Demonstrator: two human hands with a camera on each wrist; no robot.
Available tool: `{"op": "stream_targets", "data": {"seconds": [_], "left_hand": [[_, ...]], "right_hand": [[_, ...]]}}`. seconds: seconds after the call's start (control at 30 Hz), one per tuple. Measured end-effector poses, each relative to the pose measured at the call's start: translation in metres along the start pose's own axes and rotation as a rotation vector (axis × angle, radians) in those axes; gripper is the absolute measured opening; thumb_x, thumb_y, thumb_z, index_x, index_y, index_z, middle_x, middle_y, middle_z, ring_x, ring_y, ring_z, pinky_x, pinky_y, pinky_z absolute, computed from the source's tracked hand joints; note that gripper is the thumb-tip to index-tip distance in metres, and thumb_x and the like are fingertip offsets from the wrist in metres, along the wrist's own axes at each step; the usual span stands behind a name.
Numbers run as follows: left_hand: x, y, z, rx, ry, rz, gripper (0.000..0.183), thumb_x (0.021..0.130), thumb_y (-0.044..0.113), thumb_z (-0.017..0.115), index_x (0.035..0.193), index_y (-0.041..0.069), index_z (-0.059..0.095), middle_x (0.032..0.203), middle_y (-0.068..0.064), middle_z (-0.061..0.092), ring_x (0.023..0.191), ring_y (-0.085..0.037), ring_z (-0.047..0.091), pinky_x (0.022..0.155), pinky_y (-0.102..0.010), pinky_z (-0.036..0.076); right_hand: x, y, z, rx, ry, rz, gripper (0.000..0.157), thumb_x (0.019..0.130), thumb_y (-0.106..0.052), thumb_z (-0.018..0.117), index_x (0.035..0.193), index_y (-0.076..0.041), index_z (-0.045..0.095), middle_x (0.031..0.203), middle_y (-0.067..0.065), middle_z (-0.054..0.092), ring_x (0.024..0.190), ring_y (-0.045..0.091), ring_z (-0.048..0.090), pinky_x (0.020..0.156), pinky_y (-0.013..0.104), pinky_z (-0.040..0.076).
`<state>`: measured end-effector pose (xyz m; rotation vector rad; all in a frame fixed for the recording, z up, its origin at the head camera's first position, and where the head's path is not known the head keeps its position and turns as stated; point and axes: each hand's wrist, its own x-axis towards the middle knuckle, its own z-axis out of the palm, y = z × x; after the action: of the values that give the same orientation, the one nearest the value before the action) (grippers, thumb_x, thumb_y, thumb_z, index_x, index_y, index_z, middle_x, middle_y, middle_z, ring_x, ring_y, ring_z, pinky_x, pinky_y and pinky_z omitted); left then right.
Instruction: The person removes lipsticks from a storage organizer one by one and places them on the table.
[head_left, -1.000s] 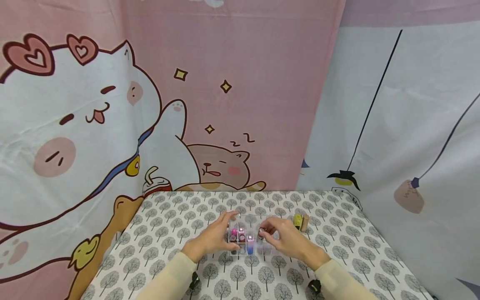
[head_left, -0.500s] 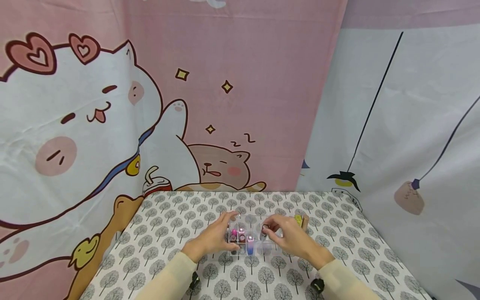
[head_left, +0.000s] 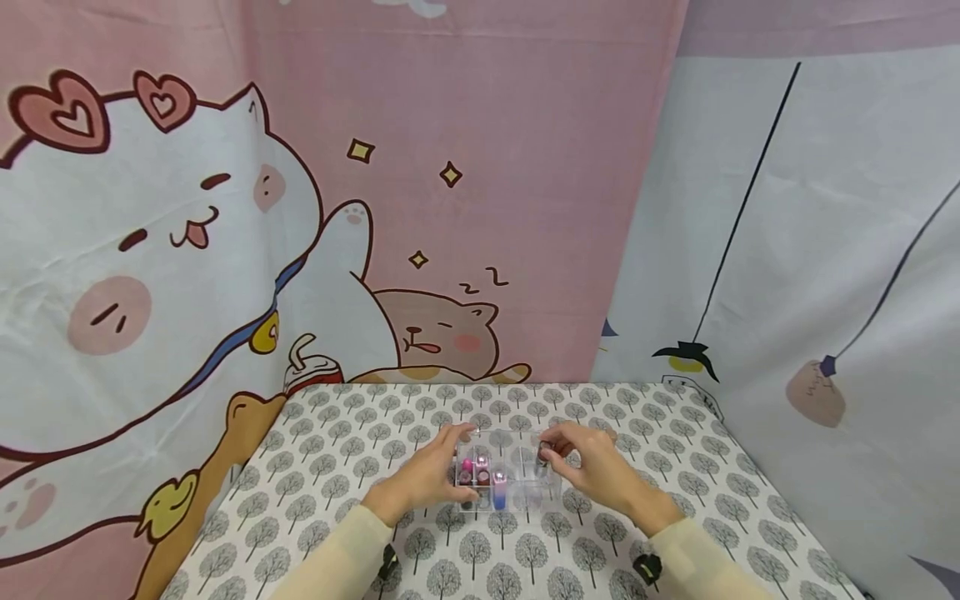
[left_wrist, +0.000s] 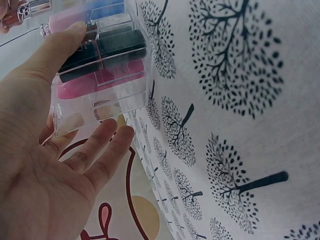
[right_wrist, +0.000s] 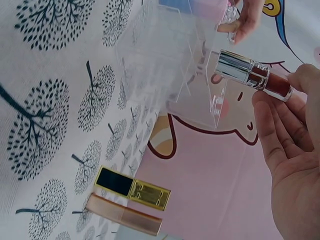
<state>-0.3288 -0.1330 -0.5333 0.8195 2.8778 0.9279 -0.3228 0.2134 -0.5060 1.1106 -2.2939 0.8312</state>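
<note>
A clear compartment organizer [head_left: 529, 493] stands on the tablecloth between the hands. My left hand [head_left: 426, 472] holds its left end, thumb on the near side and fingers toward the far side. Inside, on the left, are a black tube [left_wrist: 120, 54], a pink tube [left_wrist: 79, 90], a pink-and-blue tube [head_left: 499, 492] and several dark-topped ones. My right hand [head_left: 600, 473] pinches a lip gloss [right_wrist: 256, 76] by its dark red end, the silver cap pointing toward the organizer. In the head view the lip gloss overlaps the organizer's right-hand compartments.
To the organizer's right, a gold-and-black lipstick [right_wrist: 132, 188] and a rose-gold lipstick [right_wrist: 124, 215] stand side by side; the right hand mostly hides them in the head view. A cartoon-print cloth [head_left: 555, 208] hangs behind the tree-print tablecloth [head_left: 330, 467].
My right hand has shifted to the right with the lip gloss, from near the organizer's middle to its right end. The left hand has stayed in place.
</note>
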Motion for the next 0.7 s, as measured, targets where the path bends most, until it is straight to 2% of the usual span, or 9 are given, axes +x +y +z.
{"op": "stream_targets", "data": {"seconds": [0.1,0.33,0.43,0.53,0.7], "left_hand": [[0.000,0.001,0.000,-0.002,0.002,0.000,0.121,0.089,0.037,0.103,0.183,0.021,0.029,0.172,-0.013,0.053,0.128,-0.038,0.076,0.117,-0.060,0.066],[-0.001,0.001,0.000,0.001,0.006,0.017,0.120,0.089,0.039,0.104,0.182,0.021,0.030,0.170,-0.015,0.055,0.119,-0.030,0.076,0.114,-0.060,0.067],[-0.002,0.002,-0.001,-0.002,0.006,0.020,0.120,0.089,0.039,0.104,0.182,0.021,0.030,0.169,-0.015,0.055,0.114,-0.027,0.076,0.113,-0.059,0.068],[-0.001,0.002,-0.001,0.000,0.004,0.019,0.120,0.089,0.038,0.104,0.182,0.021,0.030,0.170,-0.015,0.055,0.110,-0.023,0.074,0.111,-0.059,0.068],[-0.001,0.003,-0.001,0.010,0.001,0.022,0.120,0.089,0.038,0.103,0.182,0.020,0.030,0.170,-0.014,0.055,0.110,-0.020,0.073,0.110,-0.056,0.069]], "right_hand": [[-0.002,0.002,-0.004,-0.013,0.016,-0.012,0.025,0.101,0.001,0.087,0.123,-0.008,0.080,0.104,-0.002,0.086,0.087,0.003,0.078,0.078,0.026,0.072],[-0.008,0.008,-0.016,-0.032,0.008,0.079,0.028,0.101,-0.002,0.088,0.127,-0.009,0.079,0.106,-0.004,0.085,0.092,0.000,0.076,0.080,0.027,0.072],[-0.009,0.011,-0.022,-0.038,0.030,0.068,0.030,0.099,0.001,0.088,0.127,-0.005,0.079,0.106,-0.003,0.085,0.090,0.002,0.077,0.079,0.027,0.072],[-0.010,0.014,-0.029,-0.043,0.064,0.038,0.031,0.097,0.006,0.088,0.125,-0.002,0.078,0.102,0.000,0.085,0.087,0.005,0.078,0.072,0.024,0.069],[-0.014,0.021,-0.039,-0.081,0.093,0.042,0.028,0.098,0.004,0.088,0.124,-0.002,0.079,0.096,0.000,0.085,0.083,0.001,0.075,0.066,0.020,0.065]]}}
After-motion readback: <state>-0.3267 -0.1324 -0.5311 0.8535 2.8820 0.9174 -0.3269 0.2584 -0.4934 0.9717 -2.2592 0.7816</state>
